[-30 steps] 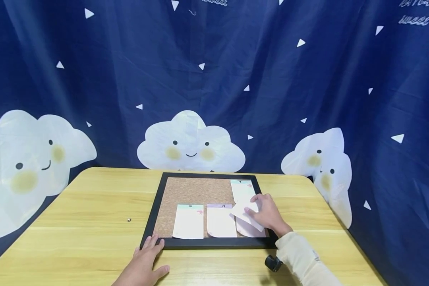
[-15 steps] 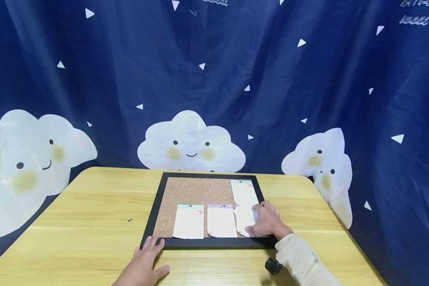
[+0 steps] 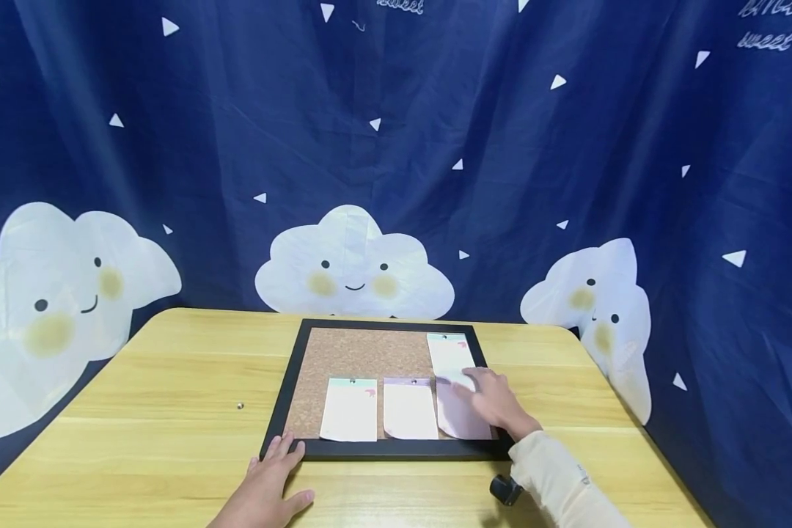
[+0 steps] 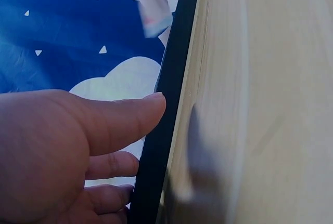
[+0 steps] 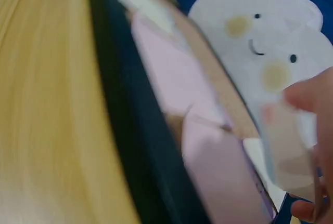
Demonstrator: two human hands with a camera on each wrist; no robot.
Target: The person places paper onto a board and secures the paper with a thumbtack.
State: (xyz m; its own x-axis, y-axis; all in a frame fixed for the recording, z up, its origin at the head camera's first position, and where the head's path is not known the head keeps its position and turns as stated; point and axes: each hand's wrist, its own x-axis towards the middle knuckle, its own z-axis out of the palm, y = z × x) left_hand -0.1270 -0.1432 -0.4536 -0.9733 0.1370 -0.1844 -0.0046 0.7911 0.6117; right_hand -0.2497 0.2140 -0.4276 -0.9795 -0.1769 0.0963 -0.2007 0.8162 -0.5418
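A corkboard (image 3: 363, 352) with a black frame lies on the table. My left hand (image 3: 267, 484) rests at its lower left corner, fingers spread over the frame; in the left wrist view the thumb (image 4: 140, 117) touches the black edge. My right hand (image 3: 495, 402) is above the board's lower right part and pinches a loose sheet of notepaper (image 5: 289, 156) with a small pink print. Below that hand lies a pinned, purple-topped note (image 3: 458, 418), partly covered. Other pinned notes are a green-topped one (image 3: 348, 411), a purple-topped one (image 3: 409, 412) and one at the upper right (image 3: 450, 354).
A small silvery piece (image 3: 240, 405) lies on the wooden table (image 3: 138, 418) left of the board. A black camera (image 3: 504, 489) sits at the right wrist. Behind the table hangs a blue curtain (image 3: 396, 169) with clouds.
The loose sheet, first tilted over the lower right note, came down across it and is now raised toward the upper right note. My right hand shifted slightly; my left hand stayed put.
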